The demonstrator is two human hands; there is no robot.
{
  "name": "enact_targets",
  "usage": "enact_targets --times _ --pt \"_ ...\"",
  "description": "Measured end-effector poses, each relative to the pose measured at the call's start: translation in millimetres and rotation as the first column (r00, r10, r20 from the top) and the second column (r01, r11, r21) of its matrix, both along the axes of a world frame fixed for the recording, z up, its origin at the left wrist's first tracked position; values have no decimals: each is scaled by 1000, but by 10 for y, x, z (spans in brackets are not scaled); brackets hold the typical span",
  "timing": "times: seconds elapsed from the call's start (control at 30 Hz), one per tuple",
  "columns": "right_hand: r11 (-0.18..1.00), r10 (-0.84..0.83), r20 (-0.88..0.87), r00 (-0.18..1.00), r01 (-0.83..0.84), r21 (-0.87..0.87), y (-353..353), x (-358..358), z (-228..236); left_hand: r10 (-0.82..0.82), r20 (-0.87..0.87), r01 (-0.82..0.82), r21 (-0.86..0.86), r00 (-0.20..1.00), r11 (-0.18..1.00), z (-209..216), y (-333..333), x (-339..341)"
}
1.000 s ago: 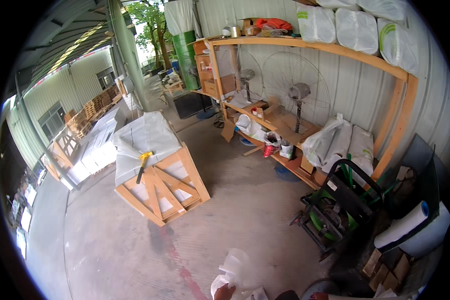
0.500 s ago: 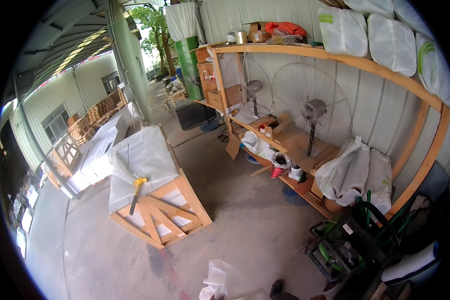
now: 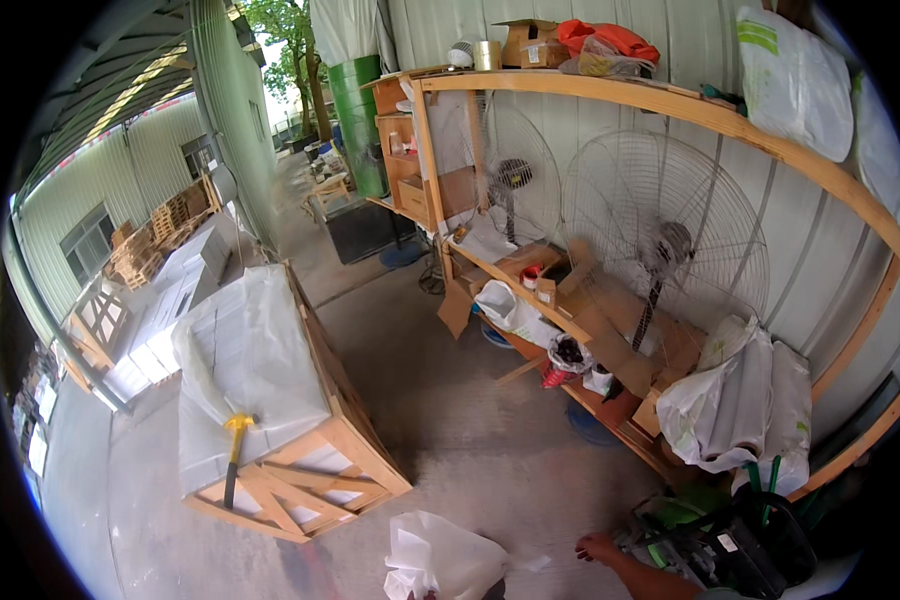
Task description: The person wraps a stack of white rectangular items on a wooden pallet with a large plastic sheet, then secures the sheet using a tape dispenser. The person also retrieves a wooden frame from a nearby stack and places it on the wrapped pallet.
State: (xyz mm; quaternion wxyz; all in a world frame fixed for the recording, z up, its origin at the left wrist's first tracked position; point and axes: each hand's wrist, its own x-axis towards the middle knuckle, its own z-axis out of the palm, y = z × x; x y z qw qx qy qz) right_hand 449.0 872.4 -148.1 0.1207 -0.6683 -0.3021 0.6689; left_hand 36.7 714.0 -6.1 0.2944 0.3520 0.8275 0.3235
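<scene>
At the lower edge, a crumpled translucent plastic sheet [image 3: 440,552] hangs in front of a dark shoe. Only a sliver of my left hand [image 3: 422,596] shows beneath it, seemingly closed on the sheet; most of that hand is cut off by the frame. My right hand [image 3: 598,548] reaches in from the lower right with nothing visible in it, its fingers apart, over the floor near a black-and-green machine [image 3: 735,540]. Away to the left, a claw hammer [image 3: 238,440] with a yellow head lies on a plastic-covered wooden crate [image 3: 335,450], its dark handle over the near edge.
A wooden workbench frame [image 3: 610,90] runs along the right wall, with large fans [image 3: 670,240], cardboard and plastic-wrapped rolls [image 3: 740,400] on it. White bags [image 3: 795,85] rest above. Wrapped white stacks [image 3: 185,290] and pallets [image 3: 175,220] stand at the far left.
My right hand and forearm have come into view at the lower right. The plastic sheet shows larger and more spread. The view has shifted, so the crate and hammer sit further left and lower.
</scene>
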Motion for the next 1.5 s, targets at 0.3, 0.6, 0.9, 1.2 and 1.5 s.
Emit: enact_targets --times 0.3,0.6,0.9,1.2,1.5 --pt "953 -84 24 996 87 -292 1013 -375 -119 -233 20 233 17 972 972 760 2176 -684" --pt "912 -151 -4 989 137 -386 2010 -376 -944 -165 29 165 2 986 986 755 4038 -1149" --pt "861 -244 -652 718 -149 -486 5444 -569 -1034 68 6 -68 245 998 967 904 5716 -1468" --pt "978 193 71 979 -198 72 8502 -2449 -340 337 118 -352 150 934 924 876 7090 -2423" --pt "949 313 91 945 -316 11 8924 -3671 23 249 63 -255 145 967 956 615 8403 -3691"
